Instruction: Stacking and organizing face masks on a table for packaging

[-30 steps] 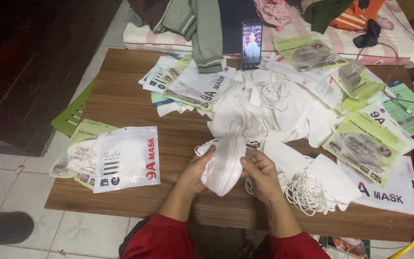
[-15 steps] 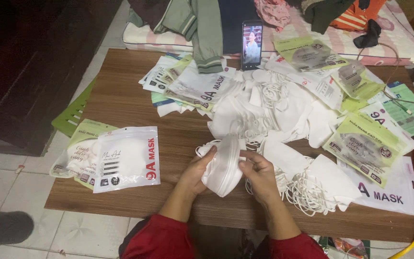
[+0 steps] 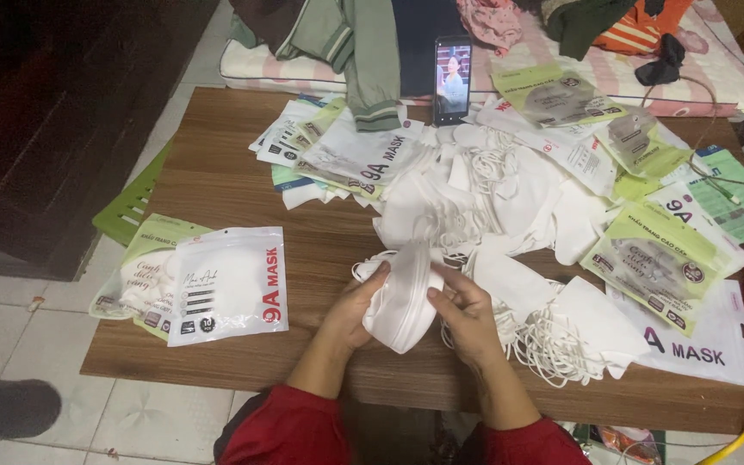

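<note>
- Left hand [image 3: 356, 310] and right hand [image 3: 467, 317] both grasp a stack of white masks [image 3: 402, 297]
- Wooden worktop [image 3: 217, 176] littered with mask packets [image 3: 230, 282]; tiled floor [image 3: 10, 344] below

Both forearms come up from bottom edge in red sleeves, converging w/ wrists close together. Left hand [image 3: 356, 308] cupped, palm turned inward, thumb up top, fingers curled in a grip. Right hand [image 3: 467, 312] opposite it, back to camera, thumb + fingertips pinched inward.
</note>
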